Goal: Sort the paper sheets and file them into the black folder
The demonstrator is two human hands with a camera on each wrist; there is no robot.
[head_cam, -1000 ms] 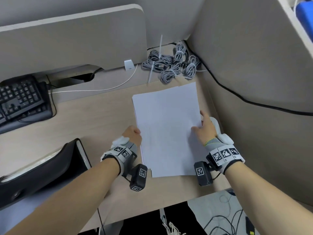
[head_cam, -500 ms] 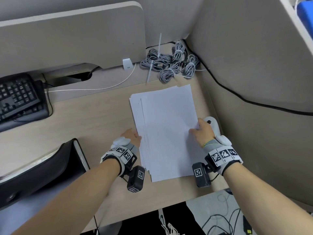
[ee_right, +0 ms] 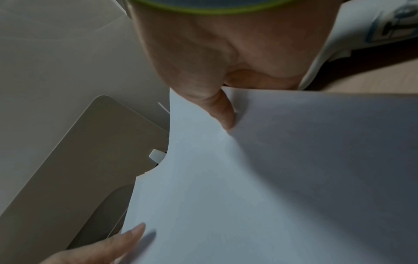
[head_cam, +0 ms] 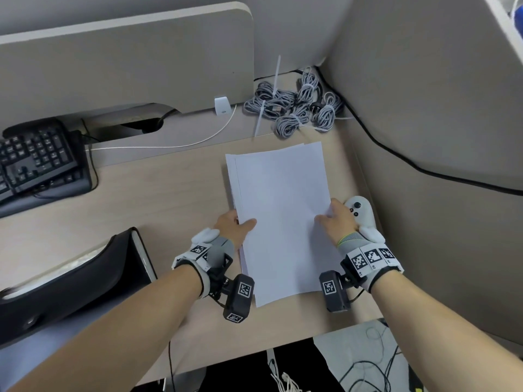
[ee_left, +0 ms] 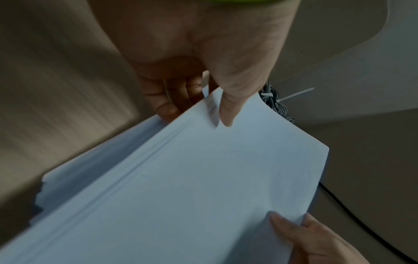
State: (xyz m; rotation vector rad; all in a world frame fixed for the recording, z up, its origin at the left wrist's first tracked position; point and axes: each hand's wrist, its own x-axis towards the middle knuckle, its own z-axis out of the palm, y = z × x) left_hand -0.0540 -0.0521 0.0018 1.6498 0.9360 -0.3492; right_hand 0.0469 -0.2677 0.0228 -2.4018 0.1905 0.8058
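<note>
A stack of white paper sheets (head_cam: 280, 216) is held just above the wooden desk (head_cam: 158, 210), slightly fanned along its left edge. My left hand (head_cam: 236, 226) grips the stack's left edge, thumb on top (ee_left: 226, 114) and fingers underneath. My right hand (head_cam: 334, 219) grips the right edge the same way, thumb pressing the top sheet (ee_right: 224, 114). The sheets (ee_left: 192, 187) fill both wrist views (ee_right: 260, 178). The black folder (head_cam: 73, 281) lies at the lower left of the desk, open, with a white edge showing inside.
A black keyboard (head_cam: 36, 159) sits at the far left. Bundled grey cables (head_cam: 297, 108) and a white cable (head_cam: 169, 145) lie behind the paper. Beige partition walls (head_cam: 424, 108) close in the back and right. A white controller (head_cam: 362, 210) lies by my right hand.
The sheets, spread wider a second ago, have been drawn together into a narrower stack. My left thumb has come over the left edge; both hands have moved slightly inward.
</note>
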